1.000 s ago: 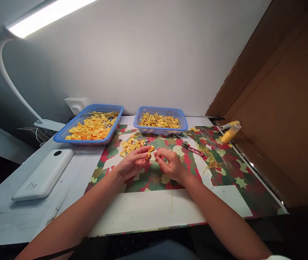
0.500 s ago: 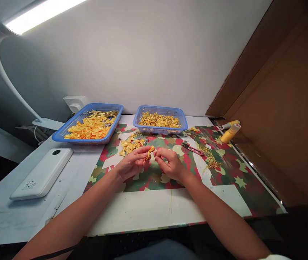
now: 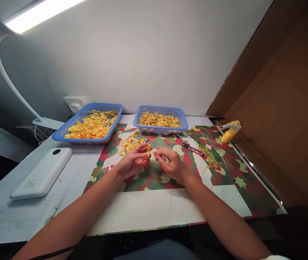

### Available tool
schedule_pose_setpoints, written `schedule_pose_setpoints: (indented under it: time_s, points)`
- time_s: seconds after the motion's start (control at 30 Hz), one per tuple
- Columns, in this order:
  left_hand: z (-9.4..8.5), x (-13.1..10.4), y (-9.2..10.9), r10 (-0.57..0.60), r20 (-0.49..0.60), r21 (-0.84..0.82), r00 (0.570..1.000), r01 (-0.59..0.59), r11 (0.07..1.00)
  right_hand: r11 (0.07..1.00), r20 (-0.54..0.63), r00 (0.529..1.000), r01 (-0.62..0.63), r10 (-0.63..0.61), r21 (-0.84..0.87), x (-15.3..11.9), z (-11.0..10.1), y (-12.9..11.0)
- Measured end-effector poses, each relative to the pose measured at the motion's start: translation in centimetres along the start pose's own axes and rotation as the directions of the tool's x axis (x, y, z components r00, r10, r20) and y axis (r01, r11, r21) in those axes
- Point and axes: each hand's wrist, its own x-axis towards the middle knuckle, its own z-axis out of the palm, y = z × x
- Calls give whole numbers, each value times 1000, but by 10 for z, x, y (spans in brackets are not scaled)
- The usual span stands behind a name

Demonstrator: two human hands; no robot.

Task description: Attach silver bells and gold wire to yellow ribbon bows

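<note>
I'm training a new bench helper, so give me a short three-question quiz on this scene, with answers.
1. Which hand holds the yellow bow?
2. True or false: the desk lamp is switched off.
3. Where do the snips lie?
A) In a blue basket
B) On the patterned sheet
C) On top of the power bank

Key:
1. The left hand.
2. False: the desk lamp is lit.
3. B.

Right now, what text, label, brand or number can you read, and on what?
"35W" on the white power bank.
A smaller line beneath it: too faint to read surely.
No brand or other label readable.
</note>
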Motion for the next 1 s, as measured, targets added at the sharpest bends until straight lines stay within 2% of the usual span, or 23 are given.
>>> schedule_pose_setpoints:
  time_s: [0.13, 0.23, 0.33, 0.4, 0.53, 0.63, 0.73, 0.8, 0.87, 1.0]
  points:
    - [2, 4, -1, 146, -7, 41, 989, -146, 988, 1000, -29, 1000, -5, 6, 9, 0, 0, 1]
    - [1, 5, -3, 276, -47, 193, 960, -262, 945, 1000, -40, 999, -24, 24, 10, 0, 0, 1]
    - [-2, 5, -5, 400, -51, 378, 915, -353, 856, 998, -55, 997, -53, 54, 19, 0, 0, -1]
    - [-5, 6, -7, 420, -55, 453, 906, -352, 819, 997, -73, 995, -65, 67, 28, 0, -1, -2]
    - [-8, 6, -10, 359, -85, 551, 930, -256, 794, 984, -128, 983, -116, 132, 132, 1, -1, 0]
    - [-7, 4, -9, 404, 30, 707, 914, -305, 638, 918, -110, 959, -211, 261, 336, 2, 2, 4]
    - [-3, 0, -8, 491, 136, 840, 860, -363, 403, 790, 9, 929, -318, 369, 525, 3, 8, 10]
    - [-2, -2, -7, 528, 169, 879, 832, -370, 300, 688, 79, 898, -386, 432, 615, 3, 13, 12]
    - [-1, -3, -7, 512, 206, 868, 834, -397, 297, 616, 95, 874, -409, 476, 673, 2, 19, 11]
    - [-1, -4, -11, 380, 311, 774, 871, -465, 430, 648, -36, 874, -330, 484, 687, 1, 27, 7]
